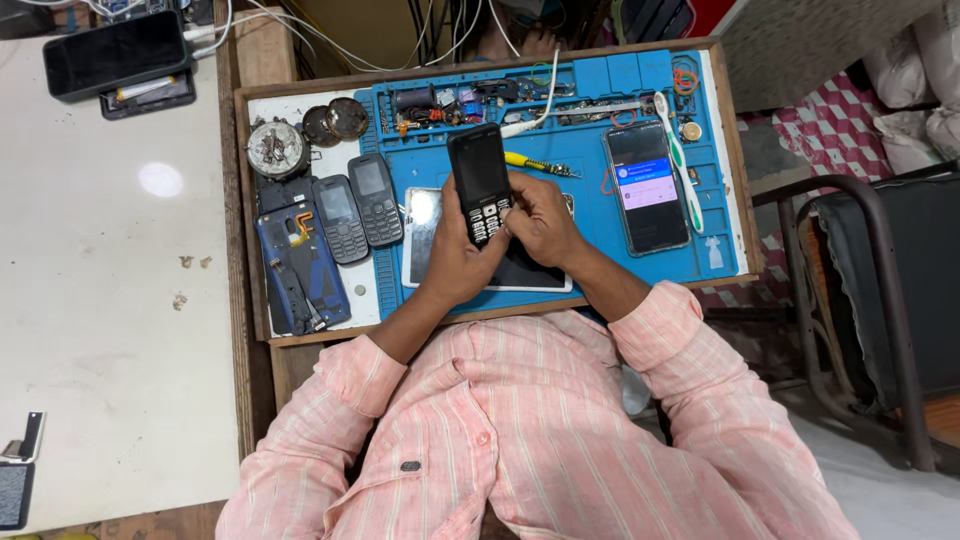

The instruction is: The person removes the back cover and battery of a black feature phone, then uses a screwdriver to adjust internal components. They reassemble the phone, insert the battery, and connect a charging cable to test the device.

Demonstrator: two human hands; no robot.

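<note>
Black keypad phone (478, 180): likely light, rigid, smooth-cased. Left hand (452, 262) fingers wrapped around its lower body; right hand (540, 222) fingers curled onto the keypad edge. Side edges look the safest hold.

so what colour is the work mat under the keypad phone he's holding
Blue: the ridged silicone work mat under the black keypad phone, clearest in the head view.
</note>
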